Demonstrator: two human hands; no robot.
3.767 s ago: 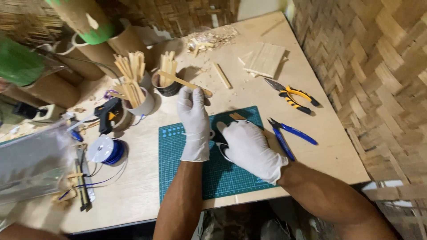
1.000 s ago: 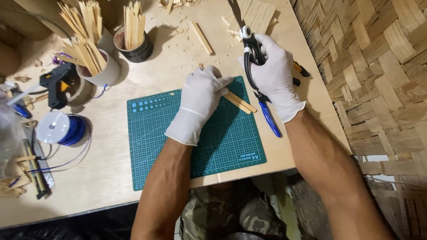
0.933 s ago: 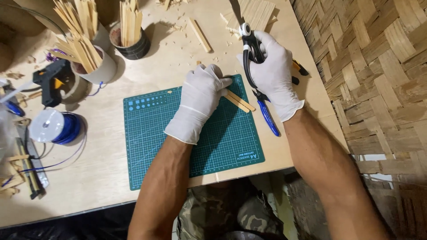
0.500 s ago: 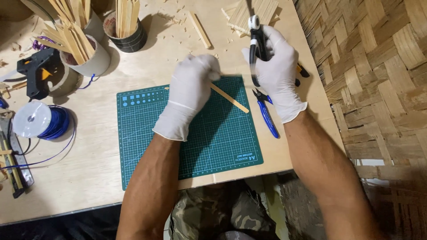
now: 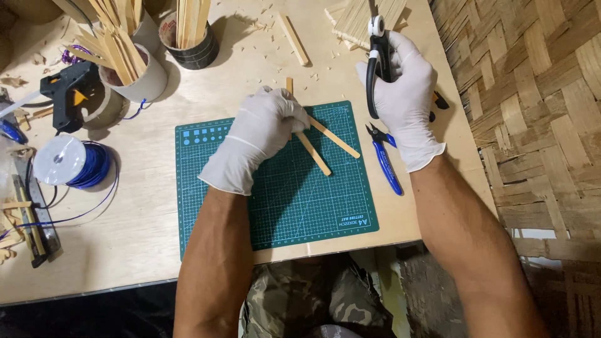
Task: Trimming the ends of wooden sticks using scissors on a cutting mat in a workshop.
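Sticks of pale flat wood (image 5: 316, 139) lie crossed on the far part of the green cutting mat (image 5: 275, 200), their far ends pinched in the white-gloved left hand (image 5: 260, 134). Right of them, the gloved right hand (image 5: 404, 94) is closed around black-handled pliers (image 5: 375, 66), raised over the plywood table (image 5: 144, 231). Blue-handled cutters (image 5: 385, 159) lie just beside the mat's right edge.

my left hand (image 5: 266, 128) gloved, fingers curled shut, palm down, forearm bare. my right hand (image 5: 404, 94) gloved, raised, fist closed.
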